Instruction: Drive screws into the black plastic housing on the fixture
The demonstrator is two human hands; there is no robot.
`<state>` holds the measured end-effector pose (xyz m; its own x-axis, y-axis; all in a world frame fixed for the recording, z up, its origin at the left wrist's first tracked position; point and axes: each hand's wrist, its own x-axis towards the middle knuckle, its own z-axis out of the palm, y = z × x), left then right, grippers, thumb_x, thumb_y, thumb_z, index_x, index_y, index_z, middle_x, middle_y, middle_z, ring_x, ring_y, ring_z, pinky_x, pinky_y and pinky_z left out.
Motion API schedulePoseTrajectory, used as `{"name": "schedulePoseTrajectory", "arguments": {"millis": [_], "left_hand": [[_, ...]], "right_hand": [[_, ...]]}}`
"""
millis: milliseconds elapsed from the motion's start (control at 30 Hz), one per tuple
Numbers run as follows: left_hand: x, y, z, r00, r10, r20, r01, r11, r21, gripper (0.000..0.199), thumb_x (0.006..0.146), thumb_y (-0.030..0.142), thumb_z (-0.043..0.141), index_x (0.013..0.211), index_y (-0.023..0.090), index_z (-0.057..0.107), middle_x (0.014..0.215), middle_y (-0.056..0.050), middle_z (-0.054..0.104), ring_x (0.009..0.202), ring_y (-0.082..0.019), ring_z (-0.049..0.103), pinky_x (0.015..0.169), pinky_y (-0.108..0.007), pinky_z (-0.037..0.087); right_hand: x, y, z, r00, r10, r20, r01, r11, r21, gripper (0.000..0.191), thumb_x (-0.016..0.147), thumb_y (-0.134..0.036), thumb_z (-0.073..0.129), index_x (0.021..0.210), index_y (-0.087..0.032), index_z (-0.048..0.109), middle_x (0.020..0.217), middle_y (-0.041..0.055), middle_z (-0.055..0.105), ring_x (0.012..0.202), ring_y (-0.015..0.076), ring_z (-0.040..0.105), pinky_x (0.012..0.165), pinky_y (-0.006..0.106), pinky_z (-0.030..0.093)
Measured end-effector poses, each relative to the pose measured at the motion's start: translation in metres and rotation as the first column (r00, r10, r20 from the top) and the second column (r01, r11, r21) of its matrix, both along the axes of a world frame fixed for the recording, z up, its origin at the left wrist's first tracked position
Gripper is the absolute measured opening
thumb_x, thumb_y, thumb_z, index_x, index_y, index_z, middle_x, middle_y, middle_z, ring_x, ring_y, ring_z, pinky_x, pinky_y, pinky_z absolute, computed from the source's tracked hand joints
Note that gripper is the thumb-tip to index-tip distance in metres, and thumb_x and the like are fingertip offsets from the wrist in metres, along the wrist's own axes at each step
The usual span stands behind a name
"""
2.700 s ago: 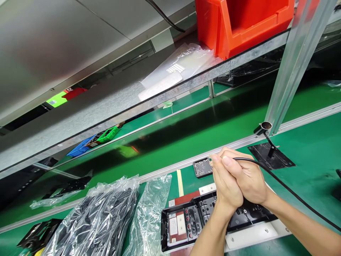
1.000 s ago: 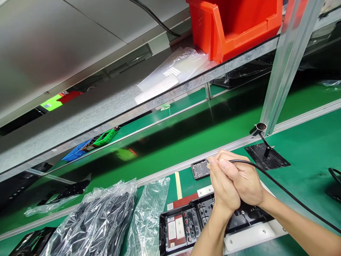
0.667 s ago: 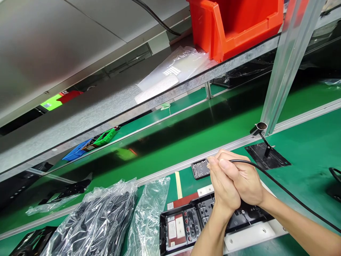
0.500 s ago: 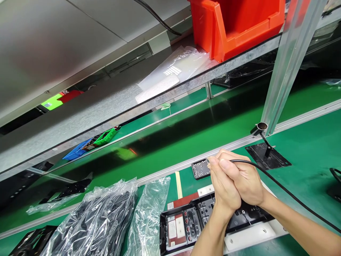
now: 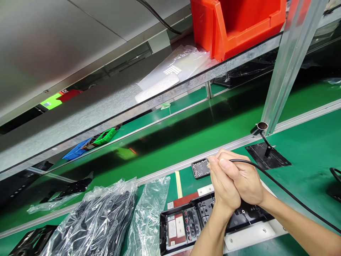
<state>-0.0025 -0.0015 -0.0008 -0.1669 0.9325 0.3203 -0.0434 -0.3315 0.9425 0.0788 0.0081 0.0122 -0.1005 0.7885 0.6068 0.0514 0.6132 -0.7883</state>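
My left hand and my right hand are closed together, fingers wrapped, above a black plastic housing. A black cord comes out at the top of the hands and runs down to the right. The corded tool they grip is hidden inside the fingers. Below them, the housing lies in a white and brown fixture, its middle covered by my hands and forearms. Just beyond my left fingertips is a small black tray of tiny metal screws.
A cylindrical holder on a black base stands behind my right hand, near a metal post. Clear bags of black parts lie left. An orange bin sits on the overhead shelf. A green belt runs behind.
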Motion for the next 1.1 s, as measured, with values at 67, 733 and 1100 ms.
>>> {"name": "schedulePoseTrajectory", "arguments": {"millis": [67, 733, 1100], "left_hand": [[-0.0002, 0.0000, -0.0011, 0.999, -0.015, -0.047, 0.016, 1.000, 0.013, 0.072, 0.091, 0.085, 0.029, 0.090, 0.019, 0.059, 0.087, -0.009, 0.061, 0.078, -0.020, 0.057, 0.088, -0.038, 0.050], [-0.0006, 0.0014, -0.0005, 0.997, -0.036, -0.071, 0.039, 0.998, 0.038, 0.063, 0.098, 0.077, 0.028, 0.082, 0.021, 0.054, 0.081, -0.008, 0.059, 0.073, -0.019, 0.054, 0.078, -0.035, 0.050], [-0.0014, 0.0011, -0.0046, 0.997, -0.039, -0.071, 0.040, 0.999, 0.010, 0.070, 0.096, 0.079, 0.035, 0.101, 0.016, 0.065, 0.108, -0.019, 0.070, 0.104, -0.027, 0.067, 0.106, -0.044, 0.049]], "right_hand": [[0.0001, -0.0005, 0.0000, 1.000, 0.000, -0.001, 0.000, 1.000, 0.000, 0.043, 0.108, -0.034, 0.044, 0.071, -0.020, 0.061, 0.075, 0.0007, 0.061, 0.075, 0.0147, 0.056, 0.070, 0.030, 0.045], [-0.0003, -0.0005, 0.0023, 1.000, 0.008, -0.007, -0.009, 1.000, -0.007, 0.042, 0.108, -0.033, 0.044, 0.075, -0.020, 0.067, 0.077, 0.0008, 0.063, 0.076, 0.0143, 0.058, 0.071, 0.030, 0.046], [0.0002, 0.0010, 0.0024, 1.000, 0.012, 0.003, -0.012, 1.000, -0.015, 0.042, 0.107, -0.035, 0.044, 0.076, -0.020, 0.068, 0.078, 0.0028, 0.064, 0.077, 0.0170, 0.059, 0.072, 0.033, 0.046]]}}
